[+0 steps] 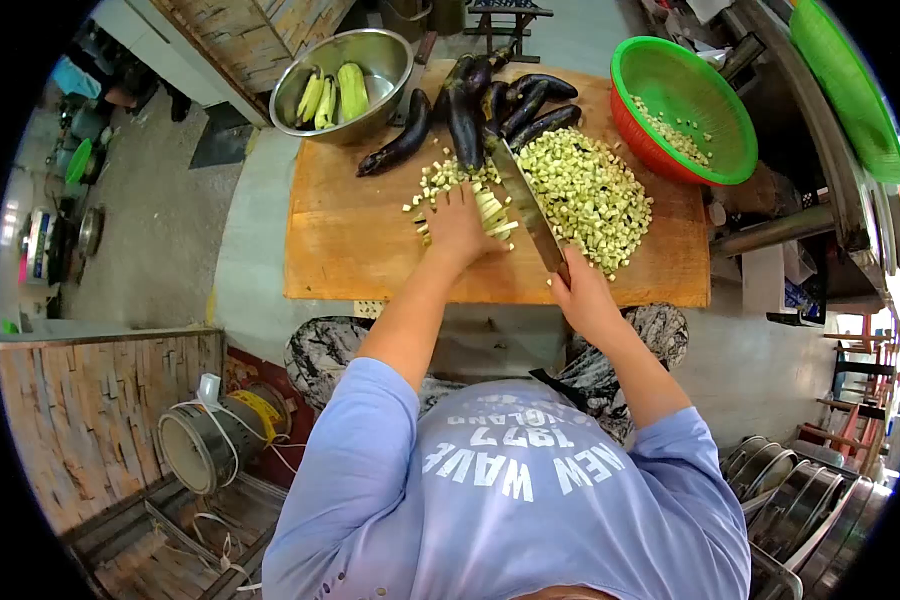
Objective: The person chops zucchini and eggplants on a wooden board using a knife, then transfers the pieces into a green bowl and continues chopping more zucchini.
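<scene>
My right hand [582, 292] is closed round the handle of a large knife [530, 208], whose blade points up and left over the wooden board [350, 250]. Beneath and beside my left hand [458, 225] lie pale vegetable strips [492, 212] and some cubes; its fingers are spread over them, left of the blade. A big heap of diced pieces [585, 195] is right of the knife. Whole dark eggplants [464, 120] lie at the board's far side, one more [400, 143] to their left.
A steel bowl [388, 75] with peeled pale-green vegetables [352, 93] stands at the far left corner. At the far right, a green colander [730, 120] in a red basin [635, 140] holds some cubes. A stool [507, 12] is beyond the board.
</scene>
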A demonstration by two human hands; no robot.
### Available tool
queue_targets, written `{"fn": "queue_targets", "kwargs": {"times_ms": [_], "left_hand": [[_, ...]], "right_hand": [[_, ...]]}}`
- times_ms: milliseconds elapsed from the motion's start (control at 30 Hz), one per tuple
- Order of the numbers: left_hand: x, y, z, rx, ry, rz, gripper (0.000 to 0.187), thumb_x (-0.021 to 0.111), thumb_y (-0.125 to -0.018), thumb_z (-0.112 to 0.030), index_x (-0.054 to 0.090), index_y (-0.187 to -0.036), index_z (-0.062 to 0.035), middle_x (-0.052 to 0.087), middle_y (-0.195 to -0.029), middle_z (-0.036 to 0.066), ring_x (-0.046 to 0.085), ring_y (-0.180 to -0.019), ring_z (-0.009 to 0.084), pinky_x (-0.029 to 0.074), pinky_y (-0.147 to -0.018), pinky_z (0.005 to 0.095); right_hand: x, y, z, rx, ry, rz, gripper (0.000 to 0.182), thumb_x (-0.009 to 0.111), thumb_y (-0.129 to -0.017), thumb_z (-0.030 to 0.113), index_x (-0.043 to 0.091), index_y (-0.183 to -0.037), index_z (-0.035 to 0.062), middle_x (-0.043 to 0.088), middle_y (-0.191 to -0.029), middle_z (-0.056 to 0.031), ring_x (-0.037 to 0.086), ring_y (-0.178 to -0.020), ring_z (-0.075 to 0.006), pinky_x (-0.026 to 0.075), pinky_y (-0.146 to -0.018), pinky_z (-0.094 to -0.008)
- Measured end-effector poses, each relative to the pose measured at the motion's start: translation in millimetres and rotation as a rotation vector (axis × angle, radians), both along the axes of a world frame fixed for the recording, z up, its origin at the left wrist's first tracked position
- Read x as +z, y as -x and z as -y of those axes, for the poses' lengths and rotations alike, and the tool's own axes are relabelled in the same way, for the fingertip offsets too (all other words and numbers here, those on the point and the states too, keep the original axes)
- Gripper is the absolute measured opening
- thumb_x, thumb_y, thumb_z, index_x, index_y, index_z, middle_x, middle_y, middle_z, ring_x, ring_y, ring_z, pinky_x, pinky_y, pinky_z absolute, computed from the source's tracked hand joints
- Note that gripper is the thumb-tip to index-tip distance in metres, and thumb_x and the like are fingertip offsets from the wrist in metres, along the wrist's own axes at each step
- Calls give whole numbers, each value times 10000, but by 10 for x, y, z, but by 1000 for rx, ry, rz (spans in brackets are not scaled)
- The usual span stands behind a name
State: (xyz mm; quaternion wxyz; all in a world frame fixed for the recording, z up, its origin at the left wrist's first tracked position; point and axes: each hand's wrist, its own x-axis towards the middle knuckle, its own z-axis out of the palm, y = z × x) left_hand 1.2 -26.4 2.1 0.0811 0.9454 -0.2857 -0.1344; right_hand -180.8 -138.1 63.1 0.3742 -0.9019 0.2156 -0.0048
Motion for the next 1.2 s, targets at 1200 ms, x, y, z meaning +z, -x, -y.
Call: {"fn": "queue_targets", "kwargs": {"times_ms": [1200], "left_hand": [[-192,22,-16,8,68,39,1102,794,-625,-563,310,-1402,50,439,-1355,173,412,-1237,315,300,-1033,489]], "right_hand": [[-394,-531,89,140,58,-127,172,591,-845,103,510,-933,-21,593,-761,-262,592,-736,-447,458,-645,-487]]}}
